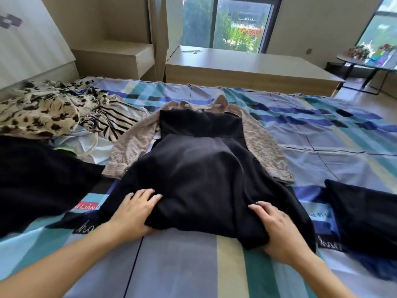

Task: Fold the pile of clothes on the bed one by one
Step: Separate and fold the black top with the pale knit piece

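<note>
A black dress (199, 168) with beige striped sleeves (266, 145) lies flat, collar away from me, in the middle of the plaid bed sheet (193, 265). My left hand (135, 211) grips the left side of the dress's near hem, fingers on top and thumb tucked under the cloth. My right hand (279, 231) holds the right side of the hem the same way. The hem is raised slightly off the sheet between my hands. At the left lies the pile: a leopard-print garment (40, 112), a black-and-white striped one (111, 123) and a black one (43, 171).
A dark folded garment (365, 214) lies on the bed at the right. Behind the bed stand a low wooden platform (247, 67) and a wooden cabinet (116, 59). A small table (365, 61) stands at the far right by the window.
</note>
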`<state>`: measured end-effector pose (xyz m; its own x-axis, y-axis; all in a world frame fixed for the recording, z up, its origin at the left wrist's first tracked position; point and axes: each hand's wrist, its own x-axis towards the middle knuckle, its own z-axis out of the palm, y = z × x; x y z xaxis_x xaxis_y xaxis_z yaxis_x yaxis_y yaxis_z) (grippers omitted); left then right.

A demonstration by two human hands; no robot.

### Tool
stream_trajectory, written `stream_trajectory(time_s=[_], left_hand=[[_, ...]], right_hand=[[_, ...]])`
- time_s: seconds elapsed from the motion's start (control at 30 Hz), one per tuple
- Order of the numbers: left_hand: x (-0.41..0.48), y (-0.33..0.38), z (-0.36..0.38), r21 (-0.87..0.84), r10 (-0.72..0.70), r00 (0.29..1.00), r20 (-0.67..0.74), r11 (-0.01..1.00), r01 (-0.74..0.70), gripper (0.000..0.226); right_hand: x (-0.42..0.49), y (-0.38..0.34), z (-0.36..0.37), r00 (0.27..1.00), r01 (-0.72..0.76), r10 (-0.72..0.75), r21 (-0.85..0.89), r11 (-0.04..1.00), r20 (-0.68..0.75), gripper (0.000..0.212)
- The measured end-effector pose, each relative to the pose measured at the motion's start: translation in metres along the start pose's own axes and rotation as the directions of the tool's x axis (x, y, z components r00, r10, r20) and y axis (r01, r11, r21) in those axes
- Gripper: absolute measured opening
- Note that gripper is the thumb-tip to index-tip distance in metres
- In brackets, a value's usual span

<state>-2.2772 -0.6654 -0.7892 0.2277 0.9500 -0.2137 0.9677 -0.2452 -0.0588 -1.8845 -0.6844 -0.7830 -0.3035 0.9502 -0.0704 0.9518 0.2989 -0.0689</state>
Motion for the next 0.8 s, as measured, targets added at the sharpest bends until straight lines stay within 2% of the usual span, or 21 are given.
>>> stream_trajectory(time_s=[0.07, 0.13, 0.2, 0.23, 0.27, 0.33, 0.37, 0.4, 0.43, 0.47, 0.5, 0.57, 0.63, 0.67, 0.7, 0.73, 0.8], left_hand=[[0.01, -0.003, -0.005, -0.039, 0.038, 0.998, -0.048, 0.998, -0.04, 0.064], [0.018, -0.008, -0.014, -0.258, 0.013, 0.987, -0.162, 0.965, -0.055, 0.05], [0.02, -0.018, -0.038, -0.592, -0.004, 0.98, -0.201, 0.797, -0.118, 0.049], [0.02, -0.026, -0.054, -0.692, 0.027, 0.979, -0.202, 0.703, -0.162, 0.05], [0.021, -0.036, -0.07, -0.753, 0.065, 0.974, -0.215, 0.624, -0.208, 0.044], [0.026, -0.053, -0.101, -0.8, -0.033, 0.958, -0.286, 0.558, -0.219, 0.009], [0.033, -0.061, -0.11, -0.804, -0.177, 0.925, -0.336, 0.565, -0.185, 0.014], [0.041, -0.067, -0.113, -0.784, -0.331, 0.856, -0.398, 0.608, -0.129, 0.022], [0.047, -0.065, -0.113, -0.736, -0.447, 0.766, -0.462, 0.675, -0.05, 0.029], [0.051, -0.058, -0.108, -0.657, -0.482, 0.698, -0.529, 0.754, 0.023, 0.036], [0.053, -0.048, -0.1, -0.554, -0.448, 0.682, -0.578, 0.829, 0.075, 0.042], [0.051, -0.027, -0.076, -0.385, -0.27, 0.751, -0.602, 0.922, 0.023, 0.052], [0.047, -0.014, -0.057, -0.333, -0.04, 0.866, -0.499, 0.931, -0.149, 0.066], [0.045, -0.009, -0.05, -0.337, 0.061, 0.919, -0.39, 0.919, -0.204, 0.077], [0.044, -0.005, -0.043, -0.316, 0.141, 0.954, -0.264, 0.922, -0.224, 0.091], [0.044, -0.001, -0.034, -0.261, 0.186, 0.972, -0.141, 0.94, -0.218, 0.106], [0.045, 0.008, -0.017, -0.097, 0.188, 0.981, 0.055, 0.978, -0.182, 0.127]], right_hand=[[0.004, 0.003, -0.007, 0.988, -0.08, 0.088, 0.069, 0.994, -0.125, 0.068], [0.006, 0.008, -0.014, 0.968, -0.14, 0.188, 0.261, 0.955, -0.165, 0.053], [0.009, 0.018, -0.025, 0.975, -0.05, 0.157, 0.53, 0.847, -0.158, 0.05], [0.011, 0.024, -0.034, 0.977, 0.024, 0.12, 0.648, 0.761, -0.177, 0.051], [0.015, 0.031, -0.046, 0.973, 0.084, 0.103, 0.732, 0.676, -0.207, 0.05], [0.026, 0.048, -0.069, 0.934, 0.113, 0.221, 0.819, 0.563, -0.281, 0.036], [0.035, 0.057, -0.078, 0.884, 0.082, 0.34, 0.824, 0.561, -0.319, 0.026], [0.044, 0.066, -0.082, 0.804, 0.022, 0.463, 0.797, 0.603, -0.373, 0.019], [0.049, 0.073, -0.086, 0.71, -0.063, 0.553, 0.742, 0.667, -0.437, 0.022], [0.052, 0.074, -0.085, 0.638, -0.131, 0.592, 0.688, 0.713, -0.492, 0.03], [0.053, 0.07, -0.082, 0.615, -0.161, 0.589, 0.648, 0.745, -0.524, 0.038], [0.047, 0.055, -0.069, 0.687, -0.128, 0.48, 0.559, 0.819, -0.546, 0.046], [0.039, 0.044, -0.057, 0.843, 0.016, 0.255, 0.496, 0.868, -0.473, 0.048], [0.034, 0.04, -0.055, 0.925, 0.087, 0.114, 0.493, 0.866, -0.363, 0.053], [0.03, 0.038, -0.052, 0.976, 0.126, -0.02, 0.492, 0.861, -0.216, 0.064], [0.028, 0.037, -0.047, 0.992, 0.123, -0.112, 0.477, 0.87, -0.053, 0.079], [0.025, 0.036, -0.034, 0.969, 0.04, -0.123, 0.355, 0.934, 0.215, 0.111]])
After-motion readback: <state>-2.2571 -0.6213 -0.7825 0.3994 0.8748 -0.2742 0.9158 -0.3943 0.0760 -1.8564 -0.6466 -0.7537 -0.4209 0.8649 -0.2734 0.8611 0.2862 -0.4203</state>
